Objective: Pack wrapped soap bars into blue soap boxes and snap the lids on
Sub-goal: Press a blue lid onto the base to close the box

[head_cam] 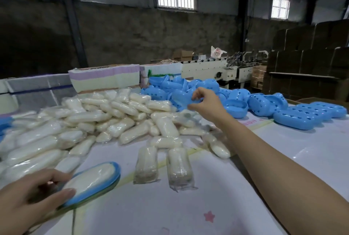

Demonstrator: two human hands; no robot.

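Note:
My left hand (pixel 28 195) grips a blue soap box base (pixel 105 183) at the near left, with a wrapped white soap bar (pixel 90 180) lying in it. My right hand (pixel 205 102) reaches far across the table and pinches a blue lid (pixel 179 98) at the edge of the pile of blue box parts (pixel 236 98). A large heap of wrapped soap bars (pixel 85 123) covers the left and middle of the table. Two wrapped bars (pixel 145 164) (pixel 179 166) lie apart from the heap, near the middle.
Closed blue boxes (pixel 306 115) sit in a row at the right. Stacks of flat cartons (pixel 105 78) stand behind the soap heap. A machine (pixel 207 70) and brown cardboard boxes (pixel 311 60) stand beyond the table. The table cover (pixel 188 206) is pale plastic sheet.

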